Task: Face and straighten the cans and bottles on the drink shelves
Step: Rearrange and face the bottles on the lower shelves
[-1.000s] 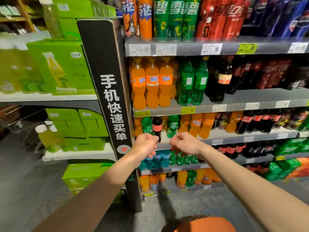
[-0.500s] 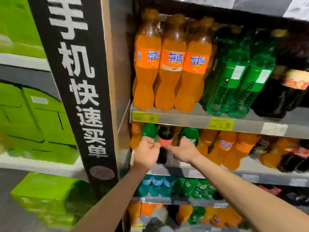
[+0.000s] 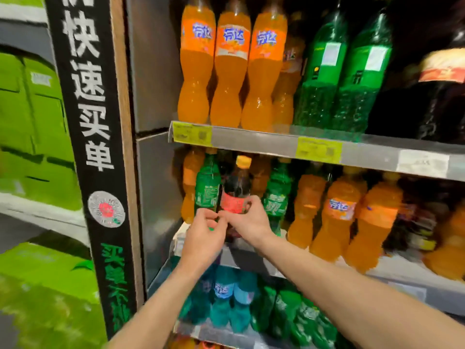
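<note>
On the middle shelf (image 3: 251, 258) a dark cola bottle (image 3: 235, 187) with an orange cap and red label stands between two small green bottles (image 3: 207, 190), (image 3: 276, 197). My right hand (image 3: 247, 221) grips the cola bottle at its label, fingers curled round its right side. My left hand (image 3: 203, 235) is at the foot of the left green bottle, next to the cola bottle, its fingers curled; the hold is hidden behind the hand. Small orange bottles (image 3: 337, 217) fill the shelf to the right.
Large orange bottles (image 3: 230, 69) and large green bottles (image 3: 344, 71) stand on the shelf above, dark ones farther right. Blue and green small bottles (image 3: 226, 298) fill the shelf below. A black sign panel (image 3: 93, 122) bounds the shelving's left end, green cartons (image 3: 32, 122) beyond it.
The view has moved closer to the shelves. Both hands have reached in to the cola bottle and the left green bottle on the middle shelf.
</note>
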A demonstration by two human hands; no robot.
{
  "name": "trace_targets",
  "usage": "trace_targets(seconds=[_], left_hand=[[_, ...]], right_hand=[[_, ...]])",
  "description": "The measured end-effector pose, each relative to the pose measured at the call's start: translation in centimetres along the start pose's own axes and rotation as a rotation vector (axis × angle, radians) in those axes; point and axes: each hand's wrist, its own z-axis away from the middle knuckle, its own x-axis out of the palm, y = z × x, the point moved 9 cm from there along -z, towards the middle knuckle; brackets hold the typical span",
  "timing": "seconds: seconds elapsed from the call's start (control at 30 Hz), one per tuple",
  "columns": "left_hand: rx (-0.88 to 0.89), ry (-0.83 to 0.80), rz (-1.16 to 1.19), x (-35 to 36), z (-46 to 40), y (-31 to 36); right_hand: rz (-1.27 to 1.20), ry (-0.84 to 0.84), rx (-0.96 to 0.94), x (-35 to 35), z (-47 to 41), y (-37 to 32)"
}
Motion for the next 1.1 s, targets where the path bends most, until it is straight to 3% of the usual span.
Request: trace_targets(seconds=[0.27,0.37,0.53,0.77,1.1], left_hand=[[-0.022,-0.078,-0.247,0.6,5.0,2.7],[0.079,-0.09,-0.339,2.7,5.6,5.6],[0.248,-0.264,-0.363,8.6,7.3,9.7],[0.339,-0.518,-0.201,16.9,10.5,14.5],[0.385,-0.73,-0.027,29.7,15.4,18.1]], right_hand=[[-0.212,-0.007,-0.089,-4.6,6.0,0.1],[-0.242,-0.008,-0.107,-7.6,7.2,-0.6],[-0.127,0.057,-0.187,-14.4,9.4,-1.7],[0.072,0.181,-0.177,-24.3,11.4,-1.6],[0.04,0.382,-0.068,-37.3,14.0,3.7]])
